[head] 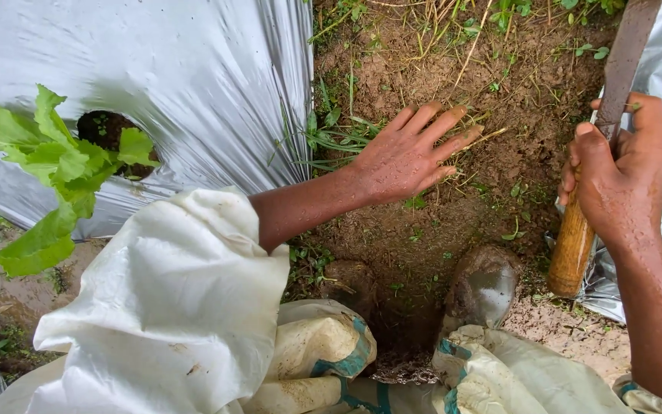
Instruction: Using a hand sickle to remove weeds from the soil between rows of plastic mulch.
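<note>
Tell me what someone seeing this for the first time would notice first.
Probably the two bare hands over the strip of brown soil: the left hand lies flat, fingers spread, on dirt and grass at centre, and the right hand grips a wooden-handled blade at the right edge. Next, the shiny silver plastic sheet upper left, with a leafy green plant growing from a hole in it.

Outdoors in daylight: bare brown soil [438,230] with sparse weeds, silver plastic sheeting [193,77] alongside, a leafy green plant [55,161] poking through.

Bare brown soil [438,238] fills the frame's middle, with silver plastic sheeting [193,84] at upper left and dry straw [453,31] at top.
</note>
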